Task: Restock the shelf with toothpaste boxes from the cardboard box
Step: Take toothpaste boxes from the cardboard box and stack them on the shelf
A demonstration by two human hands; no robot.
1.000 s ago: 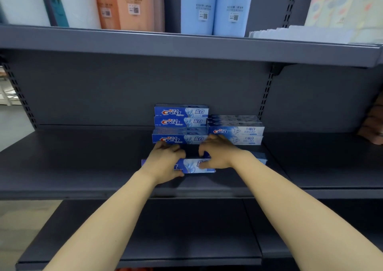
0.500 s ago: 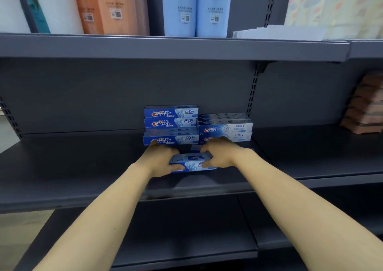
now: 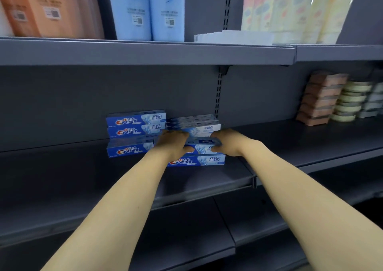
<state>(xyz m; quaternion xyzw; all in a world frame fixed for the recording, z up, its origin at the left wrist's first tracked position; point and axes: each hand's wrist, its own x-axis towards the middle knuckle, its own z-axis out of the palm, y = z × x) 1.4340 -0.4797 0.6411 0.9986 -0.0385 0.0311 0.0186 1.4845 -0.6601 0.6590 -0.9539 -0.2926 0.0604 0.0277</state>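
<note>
— Blue and white, this is the toothpaste box (image 3: 204, 144) I am holding now. It is between my two hands, lying flat on another blue box (image 3: 199, 160) at the front of the grey shelf (image 3: 62, 173).

— How do your hands hold it?

— My left hand (image 3: 173, 143) has its fingers curled over the left end, thumb under the front side. My right hand (image 3: 227, 143) grips the right end in the same way. The picture is a little blurred there, so I cannot tell if the box rests fully on the lower one or is slightly lifted.

— What is around it?

— Just behind it stands a stack of white boxes (image 3: 194, 123). To the left, against the back wall, a stack of blue Crest boxes (image 3: 135, 132). Far right on the same level I see stacks of small packs (image 3: 323, 98), brown and pale. On the upper shelf (image 3: 145, 53) stand light blue packs (image 3: 147, 9) and orange packs (image 3: 51, 7).
</note>
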